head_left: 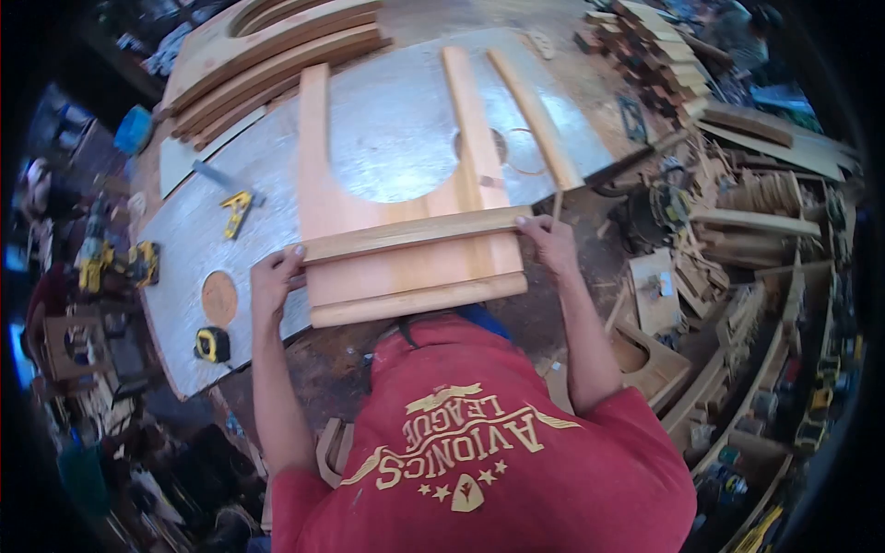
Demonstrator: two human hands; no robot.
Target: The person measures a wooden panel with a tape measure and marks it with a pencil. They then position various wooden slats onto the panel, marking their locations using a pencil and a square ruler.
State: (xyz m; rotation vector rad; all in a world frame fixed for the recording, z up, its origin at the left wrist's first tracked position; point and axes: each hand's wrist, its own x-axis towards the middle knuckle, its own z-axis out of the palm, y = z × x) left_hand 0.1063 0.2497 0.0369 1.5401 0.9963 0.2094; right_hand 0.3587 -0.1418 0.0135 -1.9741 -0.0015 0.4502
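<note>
Large grey worktable spanning the middle of the view, its top pale and scuffed, with a round cut-out near the left end. Stack of curved wooden frames lying at the far left corner of the table; pile of short timber offcuts at the far right. Flat on the table, reaching to the near edge, a wide plywood panel with a half-round opening cut into its far side. Two long loose slats resting at an angle beyond it. Across the panel, a narrow wooden batten lying crosswise, a second one parallel along the near edge. Left hand curled over the left end of the upper batten, fingers wrapped round the panel's edge. Right hand closed on the batten's right end, fingertips pressing on top. On the table to the left, a yellow speed square; nearer, just beside the cut-out, a yellow tape measure. Yellow cordless drills just off the table's left end.
</note>
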